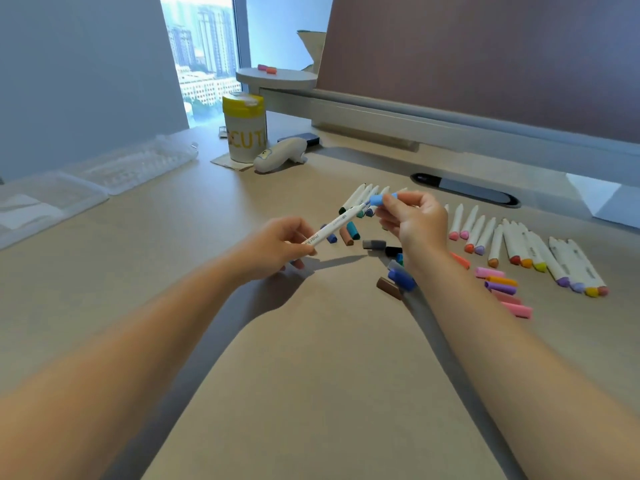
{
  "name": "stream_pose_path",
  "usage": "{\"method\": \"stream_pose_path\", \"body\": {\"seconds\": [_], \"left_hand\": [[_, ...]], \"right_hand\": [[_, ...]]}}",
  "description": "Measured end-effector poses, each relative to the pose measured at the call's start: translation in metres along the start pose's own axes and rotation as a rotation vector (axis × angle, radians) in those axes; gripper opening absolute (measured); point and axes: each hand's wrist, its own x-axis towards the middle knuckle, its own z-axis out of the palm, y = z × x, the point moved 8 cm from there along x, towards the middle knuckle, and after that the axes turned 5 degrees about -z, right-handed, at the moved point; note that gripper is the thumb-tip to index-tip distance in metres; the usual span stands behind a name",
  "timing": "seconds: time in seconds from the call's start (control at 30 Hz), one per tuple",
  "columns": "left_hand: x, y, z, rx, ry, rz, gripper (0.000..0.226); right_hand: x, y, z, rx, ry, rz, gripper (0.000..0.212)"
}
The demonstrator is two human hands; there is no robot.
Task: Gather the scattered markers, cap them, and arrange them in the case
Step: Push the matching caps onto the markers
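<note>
My left hand (278,245) grips a white marker (334,225) by its lower end, tip pointing up and right. My right hand (414,221) pinches a light blue cap (380,199) right at the marker's tip. Several uncapped white markers (512,242) lie in rows on the desk to the right and behind my hands. Loose caps lie scattered: blue and brown ones (398,280) under my right wrist, pink, orange and purple ones (502,289) further right. The clear plastic case (135,164) lies open at the far left.
A white and yellow canister (244,128) and a small white device (277,155) stand behind the markers. A monitor base and a partition run along the back right. A round shelf (277,77) holds two more caps. A desk cable slot (464,192) sits at right.
</note>
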Motion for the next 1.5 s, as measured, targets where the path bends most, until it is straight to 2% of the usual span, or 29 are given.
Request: {"method": "stream_pose_path", "body": {"seconds": [0.07, 0.23, 0.47, 0.6, 0.7, 0.8, 0.97, 1.2, 1.27, 1.37, 1.5], "left_hand": [[0.001, 0.002, 0.000, 0.018, -0.004, -0.004, 0.018], [0.008, 0.007, -0.004, 0.042, 0.006, -0.012, 0.007], [0.017, 0.013, -0.003, 0.042, 0.009, 0.002, 0.010], [0.020, 0.015, -0.003, 0.063, 0.005, 0.007, 0.010], [0.023, 0.016, -0.009, 0.053, 0.061, 0.033, 0.007], [0.029, 0.015, -0.012, -0.009, 0.102, 0.052, 0.003], [0.040, 0.007, -0.015, -0.183, 0.151, 0.029, 0.013], [0.060, 0.002, -0.023, -0.277, 0.182, 0.016, 0.018], [0.067, 0.001, -0.022, -0.283, 0.189, 0.022, 0.018], [0.075, -0.003, -0.021, -0.251, 0.207, 0.042, 0.017], [0.083, -0.015, -0.041, -0.079, 0.347, 0.037, 0.019]], "right_hand": [[0.001, 0.002, -0.001, -0.007, 0.001, 0.005, 0.016], [0.008, 0.000, 0.000, -0.025, -0.053, -0.025, 0.007], [0.020, 0.002, -0.002, -0.012, -0.019, -0.026, 0.012], [0.023, -0.001, 0.001, -0.041, -0.058, -0.053, 0.010], [0.026, -0.001, 0.007, -0.119, -0.139, -0.054, 0.009], [0.028, 0.002, 0.017, -0.128, -0.185, -0.038, 0.015], [0.031, 0.011, 0.032, -0.102, -0.207, -0.008, 0.018], [0.041, 0.013, 0.047, -0.129, -0.223, -0.045, 0.021], [0.047, 0.010, 0.050, -0.170, -0.218, -0.075, 0.022], [0.053, 0.005, 0.059, -0.323, -0.313, -0.137, 0.011], [0.066, 0.010, 0.057, -0.627, -0.354, -0.273, 0.035]]}}
